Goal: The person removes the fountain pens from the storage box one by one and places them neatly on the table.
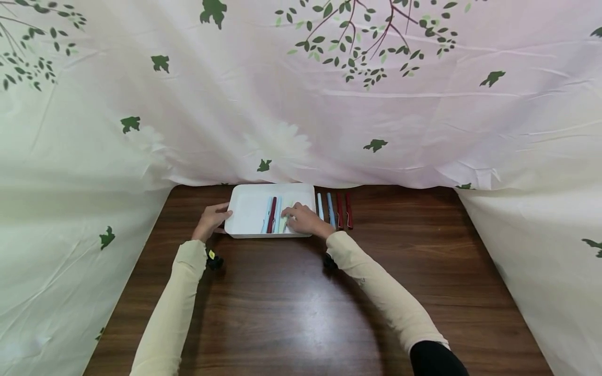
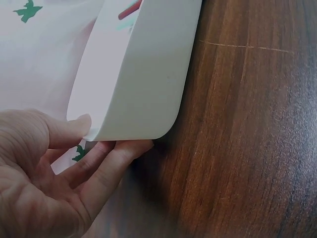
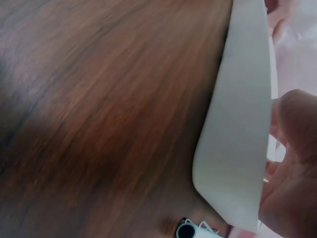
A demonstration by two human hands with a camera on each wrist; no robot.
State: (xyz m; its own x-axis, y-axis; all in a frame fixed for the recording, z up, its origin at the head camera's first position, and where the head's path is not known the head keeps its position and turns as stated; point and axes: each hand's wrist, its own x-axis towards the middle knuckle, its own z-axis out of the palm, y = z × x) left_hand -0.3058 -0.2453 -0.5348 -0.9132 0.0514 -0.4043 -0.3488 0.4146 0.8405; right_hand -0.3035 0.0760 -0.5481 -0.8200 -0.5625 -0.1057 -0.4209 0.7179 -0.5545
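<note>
My left hand (image 1: 211, 222) grips the left end of a white tray (image 1: 244, 206). In the left wrist view the thumb (image 2: 79, 128) lies over the rim, with fingers against the outer end wall. Over the tray's right part, my right hand (image 1: 305, 218) has curled fingers on a light green pen (image 1: 282, 225), which they partly cover. To its left in the tray lie a dark red pen (image 1: 271, 215) and light blue pens (image 1: 277, 216), side by side. In the right wrist view, the tray's front wall (image 3: 235, 124) hides the fingertips.
Right of the tray, two light blue pens (image 1: 331, 209) and two dark red pens (image 1: 348, 211) lie in a row on the brown wooden table (image 1: 282, 292). A leaf-patterned cloth (image 1: 329, 120) hangs behind the table and along both sides.
</note>
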